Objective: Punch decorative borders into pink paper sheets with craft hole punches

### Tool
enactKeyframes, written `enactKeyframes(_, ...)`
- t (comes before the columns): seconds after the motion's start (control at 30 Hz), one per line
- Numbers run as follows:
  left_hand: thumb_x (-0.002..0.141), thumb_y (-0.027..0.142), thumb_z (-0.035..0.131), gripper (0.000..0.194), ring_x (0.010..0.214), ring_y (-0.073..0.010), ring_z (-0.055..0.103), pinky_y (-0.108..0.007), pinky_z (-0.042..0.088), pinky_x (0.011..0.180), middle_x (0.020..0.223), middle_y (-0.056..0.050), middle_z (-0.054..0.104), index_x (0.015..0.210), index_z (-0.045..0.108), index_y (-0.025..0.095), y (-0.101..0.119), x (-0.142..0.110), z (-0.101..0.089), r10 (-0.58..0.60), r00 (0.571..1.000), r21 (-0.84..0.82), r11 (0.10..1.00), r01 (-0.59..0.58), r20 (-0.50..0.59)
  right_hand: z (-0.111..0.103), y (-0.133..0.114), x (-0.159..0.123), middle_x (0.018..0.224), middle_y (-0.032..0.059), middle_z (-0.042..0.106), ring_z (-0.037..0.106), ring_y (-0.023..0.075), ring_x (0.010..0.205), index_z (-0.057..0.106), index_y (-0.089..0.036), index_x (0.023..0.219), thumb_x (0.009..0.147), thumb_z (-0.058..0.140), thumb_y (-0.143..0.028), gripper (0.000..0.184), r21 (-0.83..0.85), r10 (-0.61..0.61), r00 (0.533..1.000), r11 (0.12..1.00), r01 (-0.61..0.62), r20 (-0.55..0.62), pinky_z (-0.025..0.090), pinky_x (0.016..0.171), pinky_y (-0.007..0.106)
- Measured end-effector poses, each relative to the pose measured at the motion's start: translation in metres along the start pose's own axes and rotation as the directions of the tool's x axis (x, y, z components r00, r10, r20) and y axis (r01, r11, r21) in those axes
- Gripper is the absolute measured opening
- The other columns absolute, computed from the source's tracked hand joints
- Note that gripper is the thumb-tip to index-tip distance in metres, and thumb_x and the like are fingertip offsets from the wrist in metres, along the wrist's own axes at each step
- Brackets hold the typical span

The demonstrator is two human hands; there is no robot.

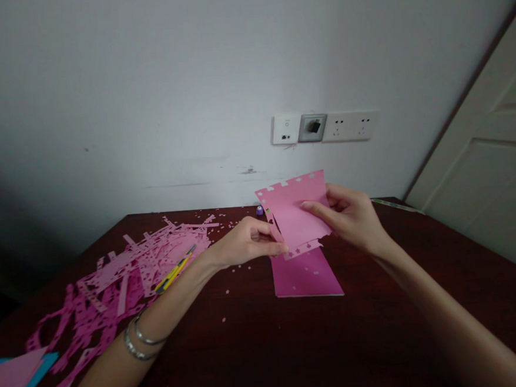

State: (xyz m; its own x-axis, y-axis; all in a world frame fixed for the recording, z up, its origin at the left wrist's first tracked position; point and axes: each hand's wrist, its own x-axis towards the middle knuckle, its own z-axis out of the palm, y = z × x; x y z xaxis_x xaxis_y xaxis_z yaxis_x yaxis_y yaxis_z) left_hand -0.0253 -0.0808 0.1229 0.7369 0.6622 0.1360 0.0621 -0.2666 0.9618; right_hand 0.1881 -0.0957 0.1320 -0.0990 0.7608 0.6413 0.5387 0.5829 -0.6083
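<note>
In my right hand (pixel 348 214) is a sheet of pink paper (pixel 298 208), gripped at its right side with the thumb on top. Small notches and punched shapes line its upper edge. My left hand (pixel 252 241) pinches a narrow punched paper strip (pixel 304 249) at the sheet's lower left corner. This strip runs along the left and bottom edges and is partly separated from the sheet. Below lies a darker pink stack of paper (pixel 308 281) on the table, with a few tiny cut-out bits on it.
A heap of pink punched strips (pixel 114 280) covers the table's left side, with a yellow utility knife (pixel 175 273) on it. Pink and blue sheets (pixel 14 375) lie at the near left. A small purple object (pixel 260 210) sits by the wall, below the sockets (pixel 350 126).
</note>
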Motion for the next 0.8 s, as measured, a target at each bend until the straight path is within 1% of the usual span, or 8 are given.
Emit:
enactKeyframes(0.23, 0.067, 0.020, 0.069, 0.010, 0.055, -0.0063, 0.050, -0.022, 0.041, 0.059, 0.062, 0.000, 0.061, 0.065, 0.063, 0.012, 0.003, -0.001, -0.001, -0.020, 1.000, -0.016, 1.000, 0.021, 0.019, 0.004, 0.006, -0.001, 0.054, -0.0035, 0.044, 0.033, 0.0070, 0.047, 0.064, -0.015, 0.080, 0.077, 0.061, -0.041, 0.027, 0.020, -0.036, 0.999, 0.999, 0.036, -0.017, 0.023, 0.042, 0.022)
enactKeyframes(0.37, 0.066, 0.020, 0.069, 0.010, 0.054, -0.0069, 0.050, -0.022, 0.040, 0.057, 0.060, -0.001, 0.060, 0.064, 0.064, 0.012, 0.005, -0.001, -0.001, -0.041, 0.999, 0.004, 0.999, 0.041, -0.013, 0.004, 0.005, 0.000, 0.054, -0.0032, 0.045, 0.034, 0.0070, 0.047, 0.063, -0.015, 0.077, 0.077, 0.061, -0.041, 0.027, 0.018, -0.033, 0.999, 0.999, 0.034, -0.029, 0.024, 0.041, 0.021)
enactKeyframes(0.43, 0.066, 0.019, 0.069, 0.009, 0.055, -0.0076, 0.051, -0.022, 0.040, 0.057, 0.061, -0.002, 0.061, 0.064, 0.065, 0.011, 0.005, -0.001, -0.001, -0.041, 0.999, 0.028, 0.999, 0.042, -0.024, 0.002, 0.003, 0.001, 0.053, -0.0034, 0.044, 0.035, 0.0071, 0.046, 0.063, -0.015, 0.073, 0.076, 0.061, -0.042, 0.028, 0.026, -0.028, 0.998, 0.999, 0.029, -0.060, 0.025, 0.041, 0.021)
enactKeyframes(0.57, 0.070, 0.021, 0.066, 0.010, 0.058, -0.0084, 0.052, -0.022, 0.040, 0.057, 0.062, -0.002, 0.061, 0.068, 0.066, 0.011, 0.003, 0.000, -0.002, -0.006, 0.997, 0.085, 0.996, 0.013, -0.080, -0.006, -0.001, 0.004, 0.055, -0.0022, 0.048, 0.038, 0.0078, 0.045, 0.063, -0.016, 0.075, 0.074, 0.062, -0.045, 0.029, 0.064, 0.019, 0.995, 0.998, -0.013, -0.093, 0.026, 0.039, 0.021)
enactKeyframes(0.63, 0.071, 0.022, 0.065, 0.011, 0.058, -0.0082, 0.052, -0.022, 0.040, 0.057, 0.063, -0.002, 0.061, 0.070, 0.066, 0.011, 0.003, 0.001, -0.002, 0.000, 0.998, 0.105, 0.994, 0.007, -0.066, -0.010, -0.002, 0.005, 0.057, -0.0009, 0.051, 0.040, 0.0082, 0.045, 0.064, -0.015, 0.080, 0.074, 0.062, -0.047, 0.032, 0.096, 0.046, 0.998, 0.995, -0.041, -0.049, 0.027, 0.038, 0.021)
enactKeyframes(0.7, 0.072, 0.024, 0.066, 0.012, 0.058, -0.0076, 0.051, -0.021, 0.039, 0.057, 0.064, -0.001, 0.061, 0.071, 0.066, 0.012, 0.003, 0.000, -0.003, -0.018, 1.000, 0.136, 0.991, 0.018, 0.001, -0.013, -0.002, 0.005, 0.057, -0.0004, 0.052, 0.041, 0.0083, 0.045, 0.064, -0.014, 0.082, 0.074, 0.061, -0.049, 0.036, 0.127, 0.078, 0.996, 0.988, -0.082, 0.034, 0.027, 0.037, 0.021)
enactKeyframes(0.77, 0.073, 0.026, 0.065, 0.014, 0.057, -0.0072, 0.050, -0.021, 0.038, 0.056, 0.064, -0.001, 0.061, 0.072, 0.067, 0.012, 0.003, -0.001, -0.007, -0.048, 0.994, 0.185, 0.982, 0.029, 0.103, -0.017, -0.001, 0.005, 0.057, -0.0006, 0.052, 0.041, 0.0079, 0.044, 0.064, -0.014, 0.083, 0.074, 0.060, -0.049, 0.037, 0.143, 0.122, 0.978, 0.979, -0.147, 0.171, 0.027, 0.036, 0.020)
enactKeyframes(0.8, 0.073, 0.028, 0.065, 0.015, 0.057, -0.0073, 0.051, -0.020, 0.038, 0.056, 0.065, -0.001, 0.062, 0.074, 0.067, 0.013, 0.002, -0.002, -0.011, -0.068, 0.985, 0.218, 0.975, 0.032, 0.159, -0.019, 0.000, 0.005, 0.056, -0.0008, 0.052, 0.042, 0.0076, 0.044, 0.064, -0.013, 0.083, 0.074, 0.060, -0.050, 0.037, 0.143, 0.148, 0.955, 0.972, -0.189, 0.257, 0.027, 0.036, 0.020)
